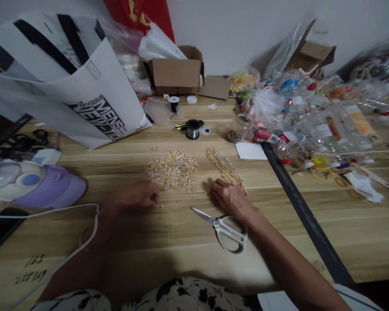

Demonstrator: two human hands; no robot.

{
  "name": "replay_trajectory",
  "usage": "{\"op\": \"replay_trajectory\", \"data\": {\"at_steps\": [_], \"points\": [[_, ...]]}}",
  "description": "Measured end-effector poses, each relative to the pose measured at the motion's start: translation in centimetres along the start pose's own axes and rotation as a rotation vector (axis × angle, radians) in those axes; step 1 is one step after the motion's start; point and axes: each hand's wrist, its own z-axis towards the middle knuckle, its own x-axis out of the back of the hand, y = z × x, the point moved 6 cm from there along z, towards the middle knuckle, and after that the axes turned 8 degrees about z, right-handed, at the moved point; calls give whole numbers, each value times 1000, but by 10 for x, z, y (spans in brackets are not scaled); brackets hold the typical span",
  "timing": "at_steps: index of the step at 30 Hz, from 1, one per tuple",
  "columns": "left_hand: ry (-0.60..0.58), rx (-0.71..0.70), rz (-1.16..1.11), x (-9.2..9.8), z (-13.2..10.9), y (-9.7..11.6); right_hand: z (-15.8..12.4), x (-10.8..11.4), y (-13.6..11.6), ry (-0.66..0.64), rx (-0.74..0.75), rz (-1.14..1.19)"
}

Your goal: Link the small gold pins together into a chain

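"While the strand [181,201] lies on the table [181,246] between left hand [145,194] and right hand [228,196], which step?"

"Likely straightening; next calls for a fine pinch. Fingers: left curled in, right half bent; can't tell whether either grips."

"Containers?"

"Jar [244,121]: small beads [234,137]. Cardboard box [176,73]: white wrapping [160,43]."

Clad in an off-white printed garment [188,296].
Blotched with irregular black shapes; matched in print at left sleeve [73,301]; bare along right forearm [288,255].
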Motion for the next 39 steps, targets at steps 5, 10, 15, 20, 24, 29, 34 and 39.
{"op": "replay_trajectory", "data": {"at_steps": [5, 10, 15, 20, 24, 29, 34, 39], "points": [[0, 10, 16, 4, -1, 2, -1, -1, -1, -1, 23, 25], [-8, -20, 8, 5, -3, 5, -1, 0, 0, 17, 16, 22], [0, -56, -22, 4, -3, 1, 0, 0, 1, 9, -4, 21], [23, -37, -28, 6, -4, -1, 0, -1, 2, 2, -7, 29], [-5, -21, -23, 5, -4, -1, 1, -2, 2, -1, 0, 22], [-22, -19, -38, 5, -4, -2, 1, -1, 1, -17, -4, 18], [-40, 1, -21, 7, -3, -1, 0, 0, 1, -14, -13, 15], [-34, 12, -4, 5, -1, -6, 0, 0, 1, -36, -31, 17]]}}
